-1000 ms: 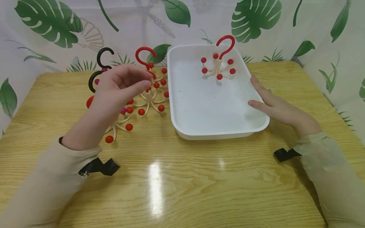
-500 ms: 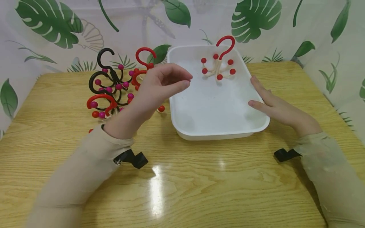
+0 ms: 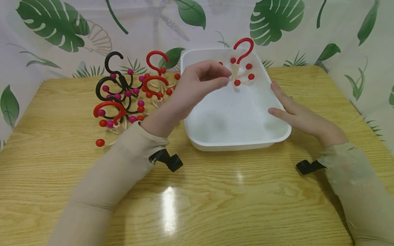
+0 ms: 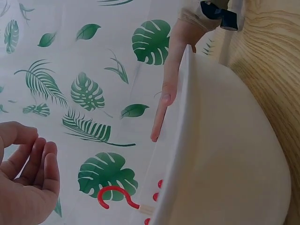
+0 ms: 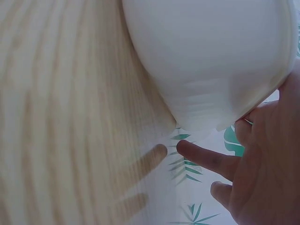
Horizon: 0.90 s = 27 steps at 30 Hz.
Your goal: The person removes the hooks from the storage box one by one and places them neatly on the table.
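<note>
My left hand [image 3: 192, 87] hovers over the white tray [image 3: 237, 138], fingers bent and thumb tip near them, holding nothing. Its fingertips overlap a small hanger [image 3: 236, 70] with a red hook, cream arms and red ball tips, which stands at the tray's back right. In the left wrist view the red hook [image 4: 115, 188] shows to the right of that hand and apart from it. My right hand [image 3: 300, 112] rests at the tray's right rim, fingers extended. From the right wrist view, its lower fingers [image 5: 208, 158] spread beside the tray's outer wall.
Left of the tray, several similar hangers crowd together: black-hooked ones [image 3: 113, 61] with magenta balls and red-hooked ones [image 3: 157, 58] with red balls. They stand on a wooden table [image 3: 215, 198]. A leaf-patterned cloth [image 3: 215, 20] hangs behind it.
My left hand has travelled right, from above the crowded hangers to over the tray, near the hanger in it. The right hand and tray have stayed put.
</note>
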Tool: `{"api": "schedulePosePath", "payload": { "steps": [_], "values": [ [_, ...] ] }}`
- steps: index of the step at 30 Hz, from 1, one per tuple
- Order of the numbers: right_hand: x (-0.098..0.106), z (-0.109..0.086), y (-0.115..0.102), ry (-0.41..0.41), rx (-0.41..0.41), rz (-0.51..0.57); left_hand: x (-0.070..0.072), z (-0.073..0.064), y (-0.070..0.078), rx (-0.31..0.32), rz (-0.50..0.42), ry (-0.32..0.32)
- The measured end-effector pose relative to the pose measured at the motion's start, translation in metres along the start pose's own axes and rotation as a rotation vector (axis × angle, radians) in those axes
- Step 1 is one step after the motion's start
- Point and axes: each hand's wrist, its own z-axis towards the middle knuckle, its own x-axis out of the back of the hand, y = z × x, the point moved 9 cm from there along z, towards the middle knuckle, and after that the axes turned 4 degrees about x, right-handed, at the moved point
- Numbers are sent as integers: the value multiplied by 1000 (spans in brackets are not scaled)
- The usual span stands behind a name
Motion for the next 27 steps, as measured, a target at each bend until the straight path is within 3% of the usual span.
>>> {"api": "schedulePosePath", "payload": {
  "steps": [6,11,22,27],
  "values": [
    [-1,1,1,-7,-5,7,-5,20,-8,1,-47,7],
    [-1,0,3,-10,-23,7,-4,34,-8,-5,-73,54],
    [0,0,0,-4,0,10,3,49,-9,43,-82,175],
    [0,0,-1,2,6,9,8,63,-16,55,-92,203]
  ]
}}
